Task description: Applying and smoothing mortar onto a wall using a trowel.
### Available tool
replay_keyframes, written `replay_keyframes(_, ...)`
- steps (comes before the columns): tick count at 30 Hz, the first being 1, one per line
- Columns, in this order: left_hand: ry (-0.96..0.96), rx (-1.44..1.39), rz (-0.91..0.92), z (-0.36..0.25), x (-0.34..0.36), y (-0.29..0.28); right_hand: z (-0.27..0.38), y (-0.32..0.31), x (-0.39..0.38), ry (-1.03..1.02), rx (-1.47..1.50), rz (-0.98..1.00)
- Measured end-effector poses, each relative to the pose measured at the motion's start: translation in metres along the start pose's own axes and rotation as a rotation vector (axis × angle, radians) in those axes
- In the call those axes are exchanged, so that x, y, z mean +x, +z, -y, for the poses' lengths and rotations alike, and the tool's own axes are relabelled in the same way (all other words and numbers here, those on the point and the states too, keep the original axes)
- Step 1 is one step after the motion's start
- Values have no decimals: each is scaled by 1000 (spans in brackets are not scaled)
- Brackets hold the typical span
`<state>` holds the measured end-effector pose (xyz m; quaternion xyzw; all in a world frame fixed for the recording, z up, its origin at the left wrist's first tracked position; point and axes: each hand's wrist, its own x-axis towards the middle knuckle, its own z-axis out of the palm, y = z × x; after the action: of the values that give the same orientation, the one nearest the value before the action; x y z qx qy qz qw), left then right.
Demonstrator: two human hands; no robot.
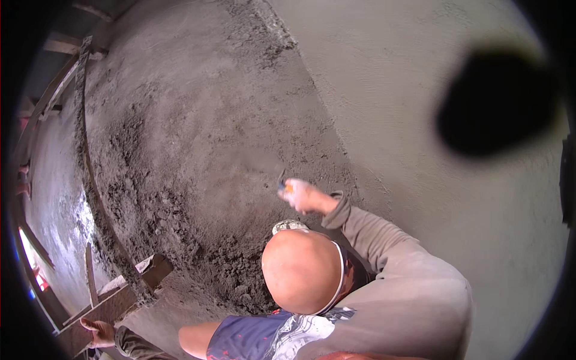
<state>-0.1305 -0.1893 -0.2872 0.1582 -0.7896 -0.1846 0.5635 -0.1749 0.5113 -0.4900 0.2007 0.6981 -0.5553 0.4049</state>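
Observation:
My right hand (305,196) is closed around the orange-and-blue handle of a trowel (281,176). Its blade is smeared by motion over rough grey mortar (198,162). At the lower left, my left hand (101,333) lies against a wooden board (75,337), thumb and fingers apart. My bare bent knee (303,270) and a patterned shoe (289,225) sit just below the right hand.
Crumbly mortar heaps (234,276) lie left of my knee. A long mortar-crusted strip (96,186) runs down the left beside wooden boards (156,270). Smoother grey plaster (384,78) spreads at the right, partly hidden by a blurred black spot.

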Motion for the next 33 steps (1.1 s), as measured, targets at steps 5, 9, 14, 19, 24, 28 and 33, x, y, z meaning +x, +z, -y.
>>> replay_keyframes(5, 157, 941, 28, -69, -26, 31, -81, -30, -17, -80, 152, -477)
replay_keyframes(9, 37, -81, 37, 85, 18, -4, -87, -78, -27, 56, 217, -637)
replay_keyframes(14, 51, 207, 53, 131, 24, -18, -94, -65, -4, 52, 201, -687)
replay_keyframes(19, 195, 528, -140, -84, -25, 29, -49, 25, -22, -144, -266, -78)
replay_keyframes(24, 335, 523, -28, -63, -10, 20, -16, -20, 1, -126, -9, -305)
replay_keyframes(28, 178, 286, 16, -25, -14, 20, 26, -135, 57, -184, 308, -536)
replay_keyframes(33, 96, 306, -5, -56, -27, 22, 96, -194, 114, -241, 213, -790)
